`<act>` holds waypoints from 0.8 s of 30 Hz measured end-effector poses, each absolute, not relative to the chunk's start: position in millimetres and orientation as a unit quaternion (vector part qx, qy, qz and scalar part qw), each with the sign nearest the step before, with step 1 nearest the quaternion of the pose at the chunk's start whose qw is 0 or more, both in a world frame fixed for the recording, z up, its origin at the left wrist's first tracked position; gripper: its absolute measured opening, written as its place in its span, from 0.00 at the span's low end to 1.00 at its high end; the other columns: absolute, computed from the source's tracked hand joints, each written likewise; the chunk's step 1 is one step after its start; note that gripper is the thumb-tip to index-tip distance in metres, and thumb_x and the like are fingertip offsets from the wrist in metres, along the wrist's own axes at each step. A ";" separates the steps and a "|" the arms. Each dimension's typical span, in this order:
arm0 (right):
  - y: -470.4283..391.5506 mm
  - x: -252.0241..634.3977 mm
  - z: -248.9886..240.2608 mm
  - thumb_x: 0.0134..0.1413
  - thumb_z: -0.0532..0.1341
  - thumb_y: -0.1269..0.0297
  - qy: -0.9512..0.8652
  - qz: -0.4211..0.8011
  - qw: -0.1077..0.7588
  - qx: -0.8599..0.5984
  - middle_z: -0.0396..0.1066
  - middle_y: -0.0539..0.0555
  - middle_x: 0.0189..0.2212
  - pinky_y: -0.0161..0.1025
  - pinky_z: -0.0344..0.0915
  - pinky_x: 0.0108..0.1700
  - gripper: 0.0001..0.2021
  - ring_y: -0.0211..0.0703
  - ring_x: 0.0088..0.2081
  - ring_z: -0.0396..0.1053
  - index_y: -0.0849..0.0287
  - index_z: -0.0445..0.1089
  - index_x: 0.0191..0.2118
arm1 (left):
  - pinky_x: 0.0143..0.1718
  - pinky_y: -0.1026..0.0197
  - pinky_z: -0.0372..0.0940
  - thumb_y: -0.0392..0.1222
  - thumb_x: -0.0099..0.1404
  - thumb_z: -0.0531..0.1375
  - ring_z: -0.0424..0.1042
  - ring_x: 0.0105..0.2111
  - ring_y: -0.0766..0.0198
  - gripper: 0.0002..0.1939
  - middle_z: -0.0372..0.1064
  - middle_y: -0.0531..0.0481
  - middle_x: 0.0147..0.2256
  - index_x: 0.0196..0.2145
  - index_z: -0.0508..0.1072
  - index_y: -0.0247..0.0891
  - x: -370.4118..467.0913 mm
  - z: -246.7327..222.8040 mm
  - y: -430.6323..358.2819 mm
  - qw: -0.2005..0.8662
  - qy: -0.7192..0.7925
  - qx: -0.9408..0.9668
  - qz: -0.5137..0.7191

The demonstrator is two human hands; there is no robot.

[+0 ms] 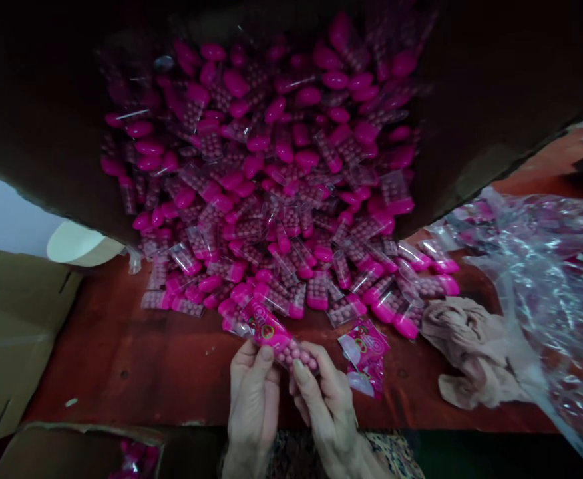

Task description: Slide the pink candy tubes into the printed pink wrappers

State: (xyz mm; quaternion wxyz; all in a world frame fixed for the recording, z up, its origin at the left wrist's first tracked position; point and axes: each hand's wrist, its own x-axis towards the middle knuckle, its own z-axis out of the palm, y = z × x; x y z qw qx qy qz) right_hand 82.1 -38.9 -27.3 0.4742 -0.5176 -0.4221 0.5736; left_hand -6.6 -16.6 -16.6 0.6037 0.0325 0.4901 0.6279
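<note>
Low in the middle of the head view I hold a small clear container of pink candy balls (305,358) with a pink printed sleeve (270,327) on its upper left part. My left hand (254,386) is closed on the sleeve's lower edge, thumb on top. The other end, where the balls show, is pinched between the thumb and fingers of my right hand (327,396). Several flat pink printed sleeves (366,352) lie on the table to the right. Just beyond my hands spreads a big heap of clear containers with pink caps (281,199).
A large cardboard box (471,113) lies open around the heap on the red table (122,359). A crumpled cloth (466,346) and a clear plastic bag (561,286) are at right. Another carton (16,313) and a white scoop-like dish (79,245) stand left; an open box (72,456) is below.
</note>
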 end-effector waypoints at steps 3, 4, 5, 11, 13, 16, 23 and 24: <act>-39.1 82.2 -28.0 0.61 0.51 0.65 -0.506 0.478 0.494 -0.521 0.71 0.52 0.28 0.31 0.67 0.28 0.09 0.38 0.26 0.70 0.57 0.65 0.44 | 0.34 0.59 0.68 0.42 0.44 0.70 0.71 0.24 0.65 0.12 0.74 0.49 0.25 0.27 0.76 0.36 -3.0 -20.4 -21.5 0.617 0.474 -0.004 0.628; -37.7 82.4 -28.9 0.61 0.51 0.67 -0.532 0.456 0.497 -0.511 0.72 0.53 0.31 0.32 0.68 0.31 0.09 0.39 0.29 0.72 0.57 0.65 0.44 | 0.34 0.59 0.68 0.43 0.44 0.70 0.71 0.25 0.65 0.12 0.74 0.49 0.26 0.27 0.76 0.36 -3.0 -21.5 -22.6 0.612 0.476 -0.014 0.631; -35.9 82.5 -30.0 0.60 0.52 0.68 -0.554 0.440 0.499 -0.500 0.73 0.54 0.33 0.31 0.68 0.32 0.10 0.39 0.31 0.73 0.57 0.65 0.45 | 0.34 0.60 0.68 0.44 0.43 0.70 0.72 0.26 0.65 0.13 0.74 0.48 0.26 0.27 0.76 0.36 -3.7 -22.4 -23.1 0.605 0.480 -0.019 0.635; -28.4 79.2 -33.8 0.59 0.53 0.72 -0.588 0.423 0.505 -0.469 0.72 0.50 0.33 0.27 0.68 0.31 0.12 0.35 0.29 0.72 0.55 0.61 0.48 | 0.35 0.58 0.68 0.44 0.41 0.71 0.72 0.28 0.62 0.15 0.74 0.46 0.28 0.28 0.77 0.35 -15.7 -18.3 -16.2 0.610 0.483 0.056 0.626; -29.4 78.1 -33.0 0.59 0.52 0.72 -0.589 0.431 0.503 -0.462 0.71 0.49 0.32 0.26 0.68 0.32 0.13 0.34 0.30 0.72 0.54 0.61 0.48 | 0.36 0.58 0.68 0.42 0.43 0.70 0.73 0.30 0.60 0.13 0.75 0.45 0.29 0.28 0.77 0.35 -17.8 -15.1 -13.4 0.615 0.478 0.079 0.622; -32.5 77.8 -30.8 0.59 0.52 0.73 -0.591 0.420 0.501 -0.472 0.71 0.49 0.33 0.26 0.68 0.34 0.13 0.34 0.31 0.72 0.53 0.60 0.48 | 0.36 0.59 0.68 0.41 0.46 0.69 0.73 0.31 0.61 0.12 0.75 0.44 0.31 0.29 0.77 0.35 -14.8 -12.1 -13.2 0.628 0.464 0.095 0.617; -33.9 79.5 -27.9 0.59 0.50 0.73 -0.565 0.405 0.510 -0.507 0.72 0.50 0.32 0.27 0.68 0.33 0.11 0.35 0.30 0.72 0.55 0.62 0.45 | 0.33 0.61 0.69 0.41 0.47 0.69 0.72 0.26 0.64 0.09 0.75 0.46 0.28 0.28 0.77 0.37 -0.9 -12.1 -21.9 0.643 0.459 0.077 0.609; -33.1 79.5 -27.4 0.59 0.51 0.73 -0.562 0.417 0.504 -0.506 0.72 0.50 0.31 0.27 0.68 0.32 0.10 0.35 0.29 0.72 0.55 0.63 0.44 | 0.33 0.61 0.69 0.41 0.47 0.69 0.72 0.26 0.64 0.09 0.75 0.46 0.27 0.28 0.78 0.36 -2.1 -12.8 -22.0 0.636 0.469 0.066 0.609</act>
